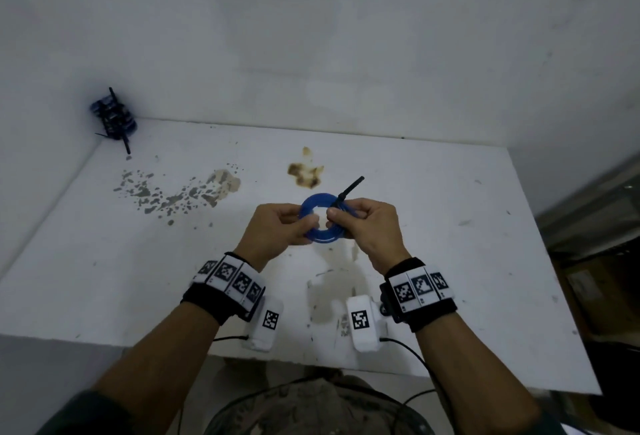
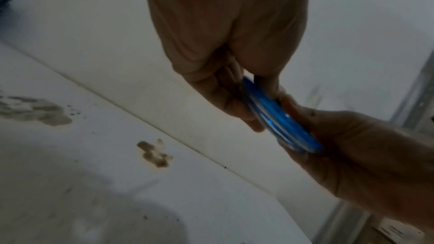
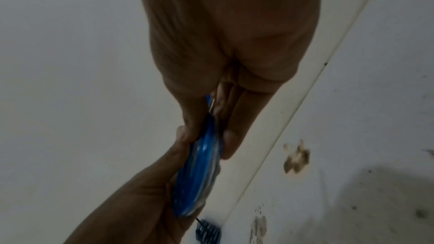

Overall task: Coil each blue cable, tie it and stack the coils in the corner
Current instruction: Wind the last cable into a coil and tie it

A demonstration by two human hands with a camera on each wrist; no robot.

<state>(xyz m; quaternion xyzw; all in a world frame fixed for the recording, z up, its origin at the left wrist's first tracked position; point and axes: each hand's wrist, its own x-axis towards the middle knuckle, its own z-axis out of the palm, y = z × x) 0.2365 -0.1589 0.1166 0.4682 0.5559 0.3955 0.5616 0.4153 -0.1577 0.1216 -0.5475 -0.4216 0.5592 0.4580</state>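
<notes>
White table (image 1: 433, 226), stained and chipped, set into a corner of plain white walls; front edge near the person, right edge open to a dim floor. Item: blue cable coil (image 1: 313, 202), a flat glossy ring of several turns, held above the table's middle. Black tie (image 1: 348, 190) wraps its right side, tail sticking up and away. Left hand (image 1: 277, 226) pinches the ring's left side, fingers curled round it. Right hand (image 1: 367, 226) pinches the right side at the tie. Stack of tied coils (image 1: 112, 115) stands in the far-left corner, well apart, touching the wall.
</notes>
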